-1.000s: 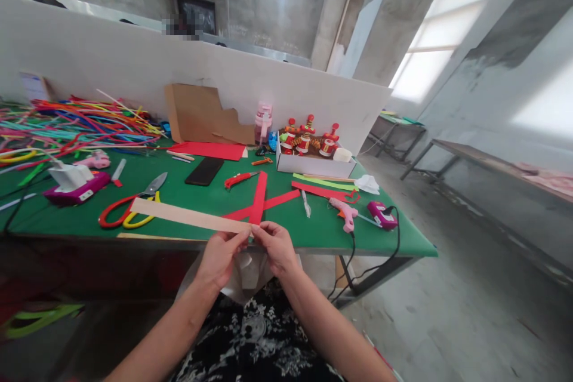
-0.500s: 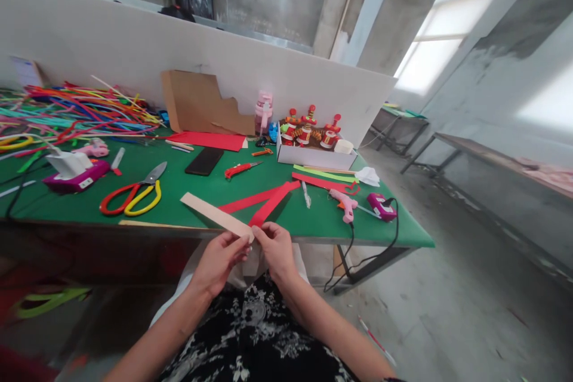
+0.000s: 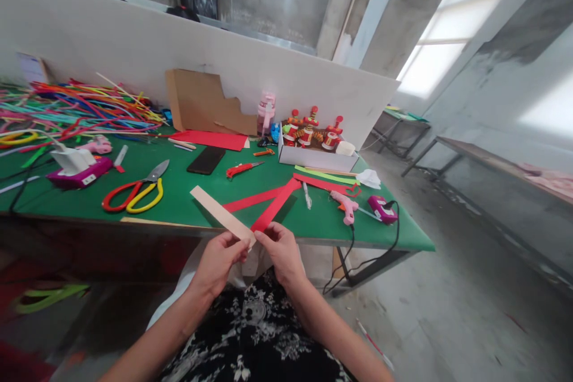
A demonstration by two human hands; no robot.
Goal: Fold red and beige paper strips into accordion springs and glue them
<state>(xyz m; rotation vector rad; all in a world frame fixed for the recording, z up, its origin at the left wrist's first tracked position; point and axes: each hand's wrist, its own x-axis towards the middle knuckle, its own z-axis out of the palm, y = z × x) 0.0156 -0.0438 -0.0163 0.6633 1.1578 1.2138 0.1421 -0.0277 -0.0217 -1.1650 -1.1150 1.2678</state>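
At the table's front edge, my left hand (image 3: 226,256) pinches the near end of a flat beige strip (image 3: 219,211), which slants up and left. My right hand (image 3: 280,248) is closed on the near end of a red strip (image 3: 275,205), right where it meets the beige one. The two ends overlap between my fingertips, and how they are joined there is hidden. A second red strip (image 3: 255,197) lies flat behind the beige one. Both red strips come together near a white pen (image 3: 307,196).
Scissors (image 3: 138,191), a black phone (image 3: 206,160) and a red utility knife (image 3: 242,169) lie on the green table. To the right are a pink glue gun (image 3: 345,206), a purple power socket (image 3: 382,209) and a box (image 3: 317,161) of red figures. Colourful pipe cleaners (image 3: 89,107) lie left.
The beige strip's far end has swung slightly up and right. Both hands stay pinched at the joined ends. The whole view has shifted slightly.
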